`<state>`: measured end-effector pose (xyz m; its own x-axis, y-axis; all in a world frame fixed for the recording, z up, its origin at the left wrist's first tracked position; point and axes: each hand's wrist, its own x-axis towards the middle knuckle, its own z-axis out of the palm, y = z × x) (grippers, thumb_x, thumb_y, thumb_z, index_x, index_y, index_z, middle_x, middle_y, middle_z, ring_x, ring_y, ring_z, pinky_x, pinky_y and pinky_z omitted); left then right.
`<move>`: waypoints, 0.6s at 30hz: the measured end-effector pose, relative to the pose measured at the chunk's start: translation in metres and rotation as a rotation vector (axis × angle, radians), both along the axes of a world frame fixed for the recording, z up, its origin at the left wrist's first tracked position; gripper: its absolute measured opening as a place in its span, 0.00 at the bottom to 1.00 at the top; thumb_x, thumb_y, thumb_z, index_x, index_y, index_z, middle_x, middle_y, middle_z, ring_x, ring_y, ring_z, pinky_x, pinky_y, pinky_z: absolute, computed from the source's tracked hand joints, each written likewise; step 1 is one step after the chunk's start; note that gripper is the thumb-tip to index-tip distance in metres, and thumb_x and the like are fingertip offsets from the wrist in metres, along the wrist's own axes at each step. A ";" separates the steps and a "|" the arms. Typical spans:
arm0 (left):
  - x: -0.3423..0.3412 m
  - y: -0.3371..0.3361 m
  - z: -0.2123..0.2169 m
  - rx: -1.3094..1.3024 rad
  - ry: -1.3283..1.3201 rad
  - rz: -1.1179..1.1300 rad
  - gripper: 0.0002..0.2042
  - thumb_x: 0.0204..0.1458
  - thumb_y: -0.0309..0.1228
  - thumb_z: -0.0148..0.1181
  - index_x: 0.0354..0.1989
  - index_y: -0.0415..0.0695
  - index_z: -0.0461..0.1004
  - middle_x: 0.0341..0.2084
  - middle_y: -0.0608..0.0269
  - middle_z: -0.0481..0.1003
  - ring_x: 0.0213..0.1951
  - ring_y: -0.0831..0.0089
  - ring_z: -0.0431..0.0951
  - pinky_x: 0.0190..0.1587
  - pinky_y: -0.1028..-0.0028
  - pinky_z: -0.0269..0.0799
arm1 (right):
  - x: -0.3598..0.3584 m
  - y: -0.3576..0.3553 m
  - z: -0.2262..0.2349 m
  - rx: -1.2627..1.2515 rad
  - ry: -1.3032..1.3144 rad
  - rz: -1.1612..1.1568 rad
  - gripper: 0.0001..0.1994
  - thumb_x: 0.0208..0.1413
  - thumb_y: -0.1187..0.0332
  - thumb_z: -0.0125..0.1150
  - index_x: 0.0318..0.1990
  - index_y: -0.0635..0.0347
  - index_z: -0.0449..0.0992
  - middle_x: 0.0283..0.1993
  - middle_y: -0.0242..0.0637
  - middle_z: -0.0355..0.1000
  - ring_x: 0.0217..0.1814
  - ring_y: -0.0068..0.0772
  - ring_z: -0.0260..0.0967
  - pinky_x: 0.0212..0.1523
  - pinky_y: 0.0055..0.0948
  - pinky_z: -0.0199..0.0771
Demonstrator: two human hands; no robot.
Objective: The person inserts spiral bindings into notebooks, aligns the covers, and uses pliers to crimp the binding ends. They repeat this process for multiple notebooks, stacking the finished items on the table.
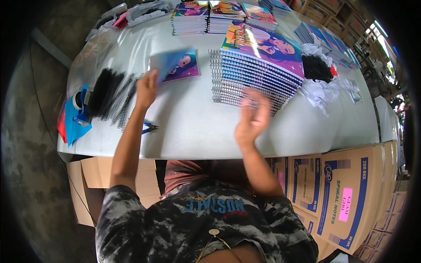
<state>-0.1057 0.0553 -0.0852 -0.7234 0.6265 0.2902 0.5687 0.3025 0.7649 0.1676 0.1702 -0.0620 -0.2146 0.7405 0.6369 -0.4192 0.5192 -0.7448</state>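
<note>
The left hand (146, 89) is raised over the white surface (193, 127), its fingers pinched on the near edge of a thin blue sheet or cover (169, 62) that lifts off a flat purple-and-blue illustrated notebook cover (185, 68) lying near the middle of the surface. The right hand (252, 118) hovers open and blurred just in front of a tall slanted stack of spiral-bound notebooks with a purple illustrated cover on top (263, 61); its fingers are spread and it holds nothing. The stack's metal wire spines (219, 83) face the person.

To the left of the left hand lies a heap of loose black spiral binding coils (112, 96), and beside that a roll of tape on blue paper (79, 107). Small blue-handled pliers (148, 127) rest on the surface near the left forearm. Further stacks of notebooks (206, 17) sit along the far edge. Brown cardboard boxes with blue print (346, 188) stand below the surface at the right.
</note>
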 end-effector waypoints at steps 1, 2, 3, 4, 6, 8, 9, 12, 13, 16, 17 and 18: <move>0.005 -0.015 0.006 0.157 -0.052 0.060 0.17 0.60 0.39 0.44 0.36 0.34 0.71 0.21 0.63 0.70 0.27 0.77 0.67 0.32 0.74 0.65 | -0.011 -0.018 0.001 -0.304 -0.051 0.265 0.18 0.54 0.67 0.57 0.50 0.64 0.64 0.51 0.41 0.64 0.54 0.34 0.61 0.55 0.31 0.58; 0.026 -0.027 0.016 0.411 -0.132 0.056 0.17 0.60 0.39 0.44 0.39 0.35 0.69 0.26 0.63 0.71 0.29 0.77 0.68 0.34 0.75 0.66 | -0.019 -0.032 0.003 -0.615 -0.107 0.525 0.21 0.53 0.65 0.58 0.53 0.62 0.63 0.51 0.39 0.65 0.55 0.33 0.61 0.56 0.31 0.59; 0.059 -0.040 0.026 0.662 -0.213 0.059 0.17 0.60 0.39 0.44 0.41 0.35 0.67 0.30 0.63 0.71 0.31 0.77 0.69 0.36 0.75 0.66 | -0.024 -0.037 0.000 -0.788 -0.014 0.673 0.23 0.53 0.65 0.59 0.54 0.61 0.62 0.51 0.37 0.65 0.54 0.32 0.61 0.55 0.31 0.59; 0.093 -0.049 0.038 0.791 -0.404 -0.046 0.18 0.60 0.37 0.43 0.52 0.37 0.58 0.46 0.56 0.67 0.45 0.70 0.70 0.46 0.69 0.68 | -0.029 -0.040 -0.004 -0.959 0.082 0.816 0.24 0.52 0.64 0.60 0.55 0.60 0.61 0.51 0.36 0.65 0.54 0.32 0.62 0.55 0.32 0.60; 0.148 -0.057 0.048 0.983 -0.728 0.004 0.21 0.57 0.31 0.46 0.58 0.37 0.54 0.54 0.53 0.61 0.57 0.64 0.62 0.60 0.63 0.56 | -0.034 -0.038 -0.016 -1.013 0.233 1.030 0.26 0.51 0.60 0.61 0.56 0.58 0.62 0.52 0.36 0.66 0.57 0.38 0.60 0.58 0.39 0.57; 0.130 -0.080 0.046 0.922 -0.637 -0.212 0.23 0.52 0.25 0.49 0.57 0.35 0.53 0.52 0.52 0.62 0.56 0.66 0.61 0.60 0.66 0.54 | -0.020 -0.029 0.003 -0.749 0.253 0.733 0.11 0.49 0.71 0.63 0.40 0.60 0.72 0.39 0.32 0.72 0.41 0.25 0.68 0.45 0.27 0.67; 0.116 -0.088 0.033 0.942 -0.559 -0.132 0.27 0.44 0.20 0.50 0.56 0.38 0.55 0.52 0.54 0.62 0.56 0.67 0.61 0.60 0.66 0.55 | -0.009 -0.015 -0.002 -0.504 0.071 0.659 0.08 0.49 0.73 0.62 0.37 0.62 0.74 0.33 0.32 0.73 0.33 0.22 0.69 0.38 0.21 0.68; 0.102 -0.084 -0.019 0.235 -0.531 -0.151 0.27 0.40 0.18 0.50 0.55 0.40 0.59 0.49 0.58 0.64 0.55 0.67 0.62 0.59 0.68 0.55 | 0.003 0.002 -0.014 -0.202 -0.438 0.615 0.09 0.48 0.74 0.64 0.38 0.66 0.75 0.32 0.31 0.74 0.33 0.18 0.67 0.37 0.19 0.68; 0.113 -0.074 -0.039 0.281 -0.477 -0.099 0.26 0.40 0.18 0.51 0.53 0.39 0.61 0.48 0.57 0.66 0.54 0.65 0.63 0.58 0.67 0.57 | 0.005 0.003 -0.023 -0.262 -0.436 0.633 0.09 0.48 0.74 0.64 0.38 0.66 0.75 0.32 0.31 0.74 0.33 0.18 0.67 0.37 0.19 0.68; 0.091 -0.061 -0.039 -0.087 0.083 -0.092 0.23 0.38 0.18 0.53 0.48 0.41 0.67 0.45 0.55 0.70 0.50 0.59 0.67 0.53 0.66 0.60 | 0.009 0.013 -0.051 -0.343 -0.431 0.622 0.10 0.49 0.74 0.63 0.39 0.66 0.76 0.33 0.31 0.74 0.35 0.18 0.68 0.39 0.19 0.69; 0.071 -0.061 -0.030 -0.300 0.332 -0.104 0.22 0.37 0.18 0.54 0.47 0.41 0.68 0.44 0.54 0.71 0.49 0.57 0.68 0.52 0.65 0.62 | 0.012 0.014 -0.054 -0.319 -0.440 0.603 0.09 0.49 0.74 0.63 0.39 0.66 0.76 0.33 0.30 0.74 0.35 0.18 0.68 0.39 0.19 0.69; 0.041 -0.058 -0.024 -0.263 0.272 0.042 0.21 0.37 0.20 0.55 0.45 0.43 0.69 0.41 0.50 0.71 0.46 0.51 0.68 0.47 0.62 0.63 | 0.013 0.013 -0.056 -0.295 -0.450 0.585 0.09 0.50 0.74 0.62 0.39 0.66 0.76 0.33 0.30 0.74 0.36 0.18 0.68 0.39 0.20 0.69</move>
<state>-0.0650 -0.0025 -0.1091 -0.6685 0.6769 0.3081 0.7234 0.4957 0.4807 0.1808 0.1829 -0.1181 -0.8112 0.5523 0.1923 -0.1896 0.0628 -0.9799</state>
